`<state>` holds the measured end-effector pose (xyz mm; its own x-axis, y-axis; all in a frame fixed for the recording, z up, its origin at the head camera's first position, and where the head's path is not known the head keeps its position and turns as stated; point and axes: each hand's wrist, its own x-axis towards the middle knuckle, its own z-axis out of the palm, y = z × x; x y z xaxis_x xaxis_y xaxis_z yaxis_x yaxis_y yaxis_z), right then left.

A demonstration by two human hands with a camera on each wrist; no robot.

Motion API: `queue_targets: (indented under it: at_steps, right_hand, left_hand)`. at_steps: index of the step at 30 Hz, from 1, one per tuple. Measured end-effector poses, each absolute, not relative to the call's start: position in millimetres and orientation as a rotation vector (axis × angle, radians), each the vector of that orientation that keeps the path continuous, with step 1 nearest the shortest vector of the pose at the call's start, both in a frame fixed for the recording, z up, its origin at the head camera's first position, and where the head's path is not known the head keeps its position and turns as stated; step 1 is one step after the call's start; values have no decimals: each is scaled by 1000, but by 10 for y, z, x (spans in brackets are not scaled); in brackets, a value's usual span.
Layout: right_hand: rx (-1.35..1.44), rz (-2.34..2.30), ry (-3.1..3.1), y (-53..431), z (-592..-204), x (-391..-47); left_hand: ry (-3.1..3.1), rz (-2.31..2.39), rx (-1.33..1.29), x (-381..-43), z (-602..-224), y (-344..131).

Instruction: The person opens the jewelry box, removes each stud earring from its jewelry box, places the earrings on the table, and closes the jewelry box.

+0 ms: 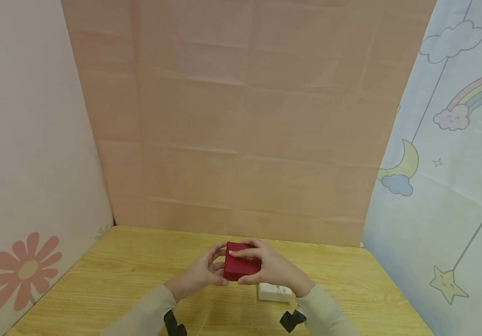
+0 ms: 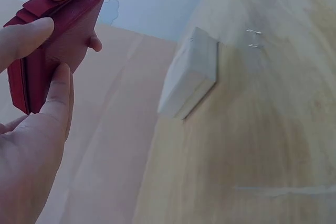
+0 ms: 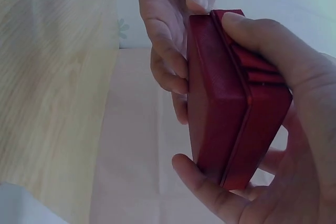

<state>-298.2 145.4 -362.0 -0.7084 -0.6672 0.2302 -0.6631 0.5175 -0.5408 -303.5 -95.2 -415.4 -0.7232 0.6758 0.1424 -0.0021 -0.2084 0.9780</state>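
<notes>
A small dark-red gift box (image 1: 235,267) with a ribbon-like band and gold lettering is held up above the table between two hands. My right hand (image 1: 275,267) grips it from the right, its thumb on the banded side in the right wrist view. On the opposite side, my left hand (image 1: 199,276) holds the box, with thumb and fingers on different faces in the left wrist view. The lid seam (image 3: 233,153) looks closed. What the box contains is hidden.
A white box (image 1: 273,293) with dark printing lies on the wooden table (image 1: 131,261), below the right forearm. Small silvery pieces (image 2: 254,38) lie nearer the front edge, too small to identify. Hanging cloths (image 1: 241,116) stand behind and at both sides.
</notes>
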Motion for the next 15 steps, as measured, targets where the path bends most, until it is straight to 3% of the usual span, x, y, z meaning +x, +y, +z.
queue_targets:
  at_steps: [8, 15]
  right_hand:
    - [-1274, -906, 2792, 1347, -3373, -3231]
    - [-1207, -878, 2775, 1199, -3479, -3518]
  left_hand:
    - [1819, 1916, 850, -3251, -3907, -1049]
    - [1945, 1811, 813, -3510, -3908, -1149]
